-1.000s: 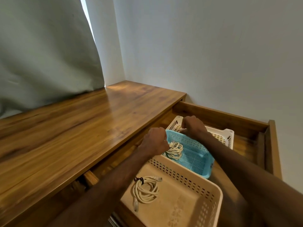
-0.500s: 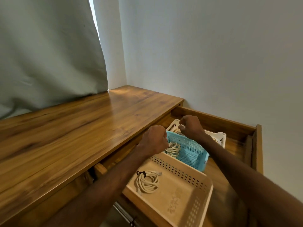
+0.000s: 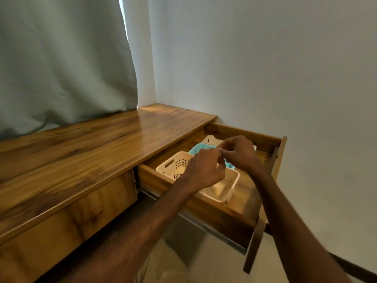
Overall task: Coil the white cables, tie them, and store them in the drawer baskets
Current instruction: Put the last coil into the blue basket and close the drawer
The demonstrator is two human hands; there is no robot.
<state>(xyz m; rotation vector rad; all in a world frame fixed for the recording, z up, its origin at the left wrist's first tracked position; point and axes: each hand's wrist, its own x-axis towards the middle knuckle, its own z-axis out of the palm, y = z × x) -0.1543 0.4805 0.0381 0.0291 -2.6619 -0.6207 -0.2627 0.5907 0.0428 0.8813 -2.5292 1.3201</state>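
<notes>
Both hands hang together above the open drawer [image 3: 242,213], fingertips meeting over the baskets. The left hand [image 3: 202,170] has its fingers [image 3: 219,158] curled in, thumb against forefinger. The right hand [image 3: 238,153] faces it with its own fingers [image 3: 223,149] bent towards the same spot. The two pinches touch or nearly touch. Whether anything small sits between them cannot be told; the frame is blurred there, and no cable shows in either hand.

Below the hands, the near cream basket [image 3: 179,163] lies in the front part of the drawer, its slotted wall and handle hole facing the bench [image 3: 102,144]. At its floor, just left of the left wrist, a dark tie and a bit of pale cable [image 3: 177,176] peep out; the rest of that coil is hidden behind the hand. This cable lies well under the fingers and apart from them.

Behind the cream basket sits the blue basket [image 3: 196,149], mostly covered by the hands; its contents are hidden. Further back, a white basket [image 3: 210,139] shows one corner against the drawer's rear wall.

The bench top runs left from the drawer, with a curtain [image 3: 61,58] hanging down to it.
</notes>
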